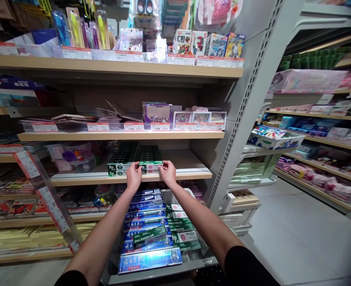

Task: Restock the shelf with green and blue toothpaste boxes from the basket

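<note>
On the low shelf stand two side-by-side rows of green-and-white "Doc.Golden" toothpaste boxes. My left hand is closed at the left end of the front boxes in the right row, fingers in the gap by the left row. My right hand grips the right end of the same boxes. Below my forearms, a grey basket holds a column of blue toothpaste boxes and a column of green ones. One green box lies tilted across the blue ones.
Above my hands runs a shelf edge with flat packets and small boxes. Clear plastic tubs stand left of the rows. A slanted price-label strip juts out at left. A grey upright post stands at right, with an aisle floor beyond.
</note>
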Demonstrator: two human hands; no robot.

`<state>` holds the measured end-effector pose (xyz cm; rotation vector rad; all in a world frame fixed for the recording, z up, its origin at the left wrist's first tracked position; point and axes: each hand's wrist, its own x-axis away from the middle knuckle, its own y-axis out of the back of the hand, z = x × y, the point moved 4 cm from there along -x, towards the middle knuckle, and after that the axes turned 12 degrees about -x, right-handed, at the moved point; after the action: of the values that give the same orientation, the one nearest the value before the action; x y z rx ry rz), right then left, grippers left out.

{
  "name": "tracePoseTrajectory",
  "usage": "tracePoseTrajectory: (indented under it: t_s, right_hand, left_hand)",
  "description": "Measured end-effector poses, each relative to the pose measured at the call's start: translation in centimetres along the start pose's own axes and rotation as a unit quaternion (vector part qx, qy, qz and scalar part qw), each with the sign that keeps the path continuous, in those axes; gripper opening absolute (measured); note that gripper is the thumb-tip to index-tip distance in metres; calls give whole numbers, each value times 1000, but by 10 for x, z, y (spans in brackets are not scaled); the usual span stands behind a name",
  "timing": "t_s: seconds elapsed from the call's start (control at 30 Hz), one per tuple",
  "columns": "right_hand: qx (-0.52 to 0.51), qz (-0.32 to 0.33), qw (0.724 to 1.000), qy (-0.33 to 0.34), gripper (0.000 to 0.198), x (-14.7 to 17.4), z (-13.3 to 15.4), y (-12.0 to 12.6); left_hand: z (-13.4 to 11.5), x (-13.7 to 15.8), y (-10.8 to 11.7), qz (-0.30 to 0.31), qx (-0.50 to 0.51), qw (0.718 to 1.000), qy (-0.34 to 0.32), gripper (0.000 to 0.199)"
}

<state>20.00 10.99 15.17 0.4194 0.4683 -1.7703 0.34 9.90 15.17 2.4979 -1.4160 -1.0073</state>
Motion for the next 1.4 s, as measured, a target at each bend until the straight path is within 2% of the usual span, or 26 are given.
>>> tracePoseTrajectory:
  t_s: [0.3,0.53,0.83,1.0,1.2,1.4]
  right_hand:
    - [31,-8,999,-11,23,-15,-21,-4]
    - [91,-19,996,9,21,-23,-31,-6]
    - [91,-22,996,-6,22,-23,-31,-7]
    - [50,-5,999,-16,25,-21,-31,-7]
    - [-4,-11,1000,6,36,3,-17,6]
    - [-62,22,998,-20,34,58,2,28]
  left_hand:
    - [-1,-6,-11,-41,-92,994,-45,25]
    - [-2,-12,-18,-31,-158,986,-50,28]
    - [-5,-13,-20,-26,-150,987,-52,29]
    - [-7,-7,-18,-14,-124,991,-57,41]
    - [-18,12,-2,-6,-111,991,-79,48]
    - [-20,60,35,23,-97,988,-115,41]
